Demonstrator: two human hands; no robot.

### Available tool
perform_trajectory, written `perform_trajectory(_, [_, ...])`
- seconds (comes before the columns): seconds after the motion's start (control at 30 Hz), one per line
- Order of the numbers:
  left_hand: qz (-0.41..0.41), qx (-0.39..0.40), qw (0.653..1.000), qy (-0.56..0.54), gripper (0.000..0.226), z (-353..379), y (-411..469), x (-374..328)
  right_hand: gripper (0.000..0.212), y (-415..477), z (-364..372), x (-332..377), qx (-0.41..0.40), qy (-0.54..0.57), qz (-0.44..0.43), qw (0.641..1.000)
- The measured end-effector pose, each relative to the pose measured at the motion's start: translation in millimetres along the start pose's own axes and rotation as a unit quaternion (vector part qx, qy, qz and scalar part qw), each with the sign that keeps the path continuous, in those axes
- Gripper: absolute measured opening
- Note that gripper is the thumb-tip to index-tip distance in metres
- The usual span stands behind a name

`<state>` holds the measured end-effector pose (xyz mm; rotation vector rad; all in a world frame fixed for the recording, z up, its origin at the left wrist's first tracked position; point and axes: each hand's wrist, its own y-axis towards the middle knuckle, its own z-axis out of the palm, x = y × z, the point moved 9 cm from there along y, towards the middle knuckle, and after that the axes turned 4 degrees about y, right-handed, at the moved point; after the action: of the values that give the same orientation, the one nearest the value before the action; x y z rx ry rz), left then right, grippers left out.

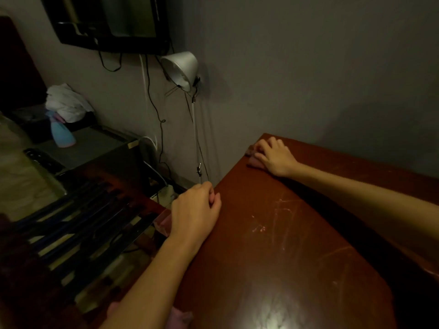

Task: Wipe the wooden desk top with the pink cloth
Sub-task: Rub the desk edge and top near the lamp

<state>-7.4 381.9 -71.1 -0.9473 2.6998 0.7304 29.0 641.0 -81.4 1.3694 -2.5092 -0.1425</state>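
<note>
Head view, and the right hand point(276, 157) is out at the far left corner of the desk point(297, 252), fingers spread flat and pressing down on the pink cloth point(253, 161). That grip is wide open: palm weight on the cloth, nothing curled round it. The cloth is bunched small and mostly hidden, with just two pink folds poking out past the fingertips, right against the desk's left edge. From what shows, it looks to run along that edge rather than across it, though I can't be sure. Now the relation that matters: the cloth sits beneath and just ahead of the right hand's fingers, hard in the corner by the wall, so nearly all the bare wood lies back toward the camera and off to the right. I'd judge the coming stroke has to pull that way. The left hand point(197, 210) is well apart from the cloth, nearer the camera on the same left edge, fingers curled at the rim. A pinkish scrap point(162, 225) shows below its wrist, but whether that grip has hold of it I cannot tell (the light is very dim). So the right hand is plainly the one on the job. Pale scratches point(281, 210) mark the middle of the wood in the path of a return sweep. As for writing, there's none to read, not on the spray bottle point(62, 132), the lamp point(181, 68) or the wall screen point(107, 20).
</note>
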Motion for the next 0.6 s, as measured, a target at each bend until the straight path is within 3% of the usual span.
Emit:
perform_trajectory(0.17, [0.005, -0.003, 1.0, 0.012, 0.023, -3, -1, 4, 0.038, 7, -17, -61, -0.036, -0.012, 0.101, 0.994])
perform_trajectory(0.3, [0.0, -0.004, 1.0, 0.027, 0.024, -1, 4, 3, 0.038, -26, -25, -76, -0.047, -0.013, 0.126, 0.991])
perform_trajectory(0.37, [-0.005, -0.006, 1.0, 0.024, 0.024, -1, 4, 2, 0.038, -44, -25, -55, -0.047, -0.013, 0.115, 0.992])
perform_trajectory(0.53, [-0.004, -0.005, 1.0, 0.021, 0.023, 1, 0, 2, 0.035, -58, -3, 49, -0.047, -0.016, -0.017, 0.999])
perform_trajectory(0.6, [-0.002, -0.002, 1.0, 0.02, 0.024, 0, -2, 3, 0.034, -39, 4, 60, -0.038, -0.015, -0.022, 0.999])
